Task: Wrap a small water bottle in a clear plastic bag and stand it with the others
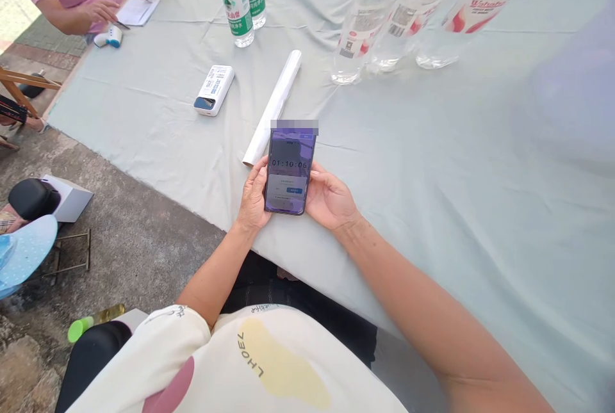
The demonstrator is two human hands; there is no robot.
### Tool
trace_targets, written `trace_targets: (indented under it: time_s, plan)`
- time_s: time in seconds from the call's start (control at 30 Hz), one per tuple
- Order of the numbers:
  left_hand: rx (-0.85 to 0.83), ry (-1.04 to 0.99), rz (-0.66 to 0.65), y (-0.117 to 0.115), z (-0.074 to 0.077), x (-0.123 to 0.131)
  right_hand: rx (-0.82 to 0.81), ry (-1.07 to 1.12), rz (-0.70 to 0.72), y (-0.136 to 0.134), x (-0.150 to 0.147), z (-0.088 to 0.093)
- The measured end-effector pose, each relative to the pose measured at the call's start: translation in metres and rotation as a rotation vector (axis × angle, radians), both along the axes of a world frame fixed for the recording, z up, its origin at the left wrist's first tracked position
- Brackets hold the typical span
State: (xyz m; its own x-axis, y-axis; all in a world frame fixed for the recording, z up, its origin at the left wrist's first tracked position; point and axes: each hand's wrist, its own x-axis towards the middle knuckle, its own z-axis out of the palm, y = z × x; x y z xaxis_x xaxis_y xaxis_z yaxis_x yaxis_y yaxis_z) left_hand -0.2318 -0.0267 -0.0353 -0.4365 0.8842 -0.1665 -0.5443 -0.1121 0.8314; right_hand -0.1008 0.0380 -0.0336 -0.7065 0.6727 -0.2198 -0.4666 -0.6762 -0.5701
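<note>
Both hands hold a dark phone (pixel 289 173) upright at the table's near edge, its lit screen reading 01:10:06. My left hand (pixel 254 196) wraps the phone's left side. On its right side, my right hand (pixel 331 196) presses the edge with curled fingers. A white rolled tube (pixel 273 109) lies on the cloth just beyond the phone and my left hand. Farther left rests a white power bank (pixel 214 90) with a small dark display.
Water bottles with green labels (pixel 236 3) stand at the back; larger bottles with red labels (pixel 358 29) are at back right on the pale tablecloth (pixel 432 221). Another person's hand (pixel 100 12) is by papers (pixel 138 11) at upper left. Stools and a green-capped bottle (pixel 98 321) are lower left.
</note>
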Motion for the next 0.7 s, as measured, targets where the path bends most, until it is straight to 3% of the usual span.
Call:
trace_targets:
  time_s: [0.3,0.43,0.53,0.7]
  plan:
    - [0.003,-0.004,-0.009,0.0,0.002,0.001,-0.013,0.009,0.003,0.0,0.0,-0.001]
    - [0.009,0.087,-0.055,-0.007,0.008,0.001,-0.033,0.018,0.012,0.0,0.001,-0.002]
    - [-0.086,0.361,-0.06,-0.019,0.016,0.001,-0.032,0.044,0.006,0.001,0.001,-0.003]
    - [-0.368,1.02,-0.073,-0.03,0.028,0.013,-0.03,0.056,-0.015,0.001,0.001,-0.003]
